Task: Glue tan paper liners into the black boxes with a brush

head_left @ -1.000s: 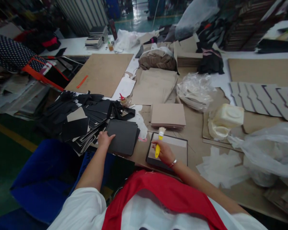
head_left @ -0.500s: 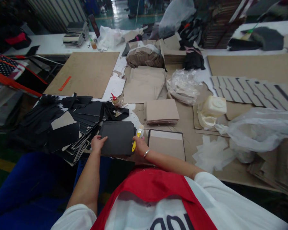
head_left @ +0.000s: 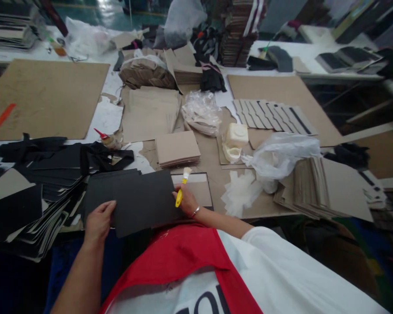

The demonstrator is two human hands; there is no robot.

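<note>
A black rectangular sheet (head_left: 146, 203) is raised and slightly tilted between my hands. My left hand (head_left: 100, 221) is closed, pinching its left edge. Closed at the right edge, my right hand (head_left: 187, 201) grips that side and also keeps hold of a paintbrush (head_left: 179, 196) with a yellow handle, its pale bristles pointing up. Partly under the raised sheet lies a stack of similar black sheets (head_left: 98, 185). Behind my right hand, a beige board with a dark border (head_left: 201, 189) lies flat, partly covered.
Beige boards (head_left: 178, 149) are stacked ahead. A red-tipped bottle (head_left: 111, 140) stands near dark strips at left. On the right are a cream plastic container (head_left: 237, 135), a clear plastic bag (head_left: 288, 150), thin white pieces (head_left: 242, 192) and piled boards (head_left: 343, 187).
The black sheet has come up off the stack and moved right, toward the bordered board, with both hands on it. The view has swung to the right.
</note>
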